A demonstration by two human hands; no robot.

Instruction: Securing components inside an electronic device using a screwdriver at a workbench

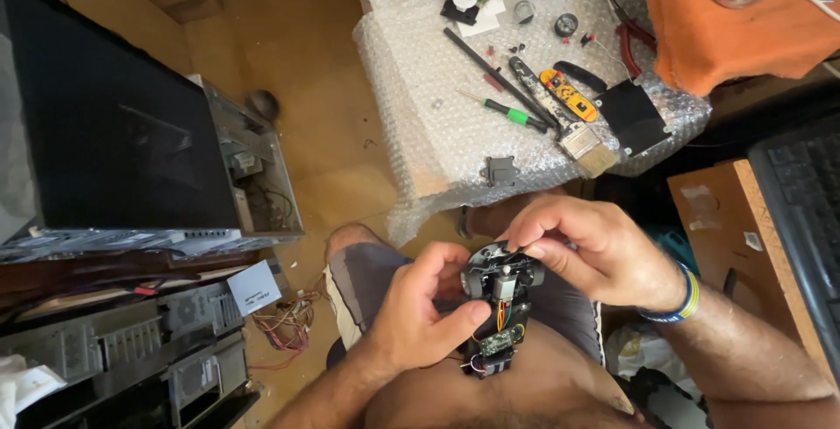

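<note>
The left hand (420,311) grips a small motor assembly (499,306) with its green circuit board over the lap, steadying it. The right hand (586,249) has its fingers (525,241) pinched narrow on the assembly's top rim. Beyond the fingers, a green screwdriver (512,114) lies on the bubble-wrapped desk (420,87).

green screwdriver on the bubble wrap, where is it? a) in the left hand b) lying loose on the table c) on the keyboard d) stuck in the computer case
b: the green-handled screwdriver lies flat on the bubble wrap, apart from both hands, which hold the small motor assembly over the lap.
</note>
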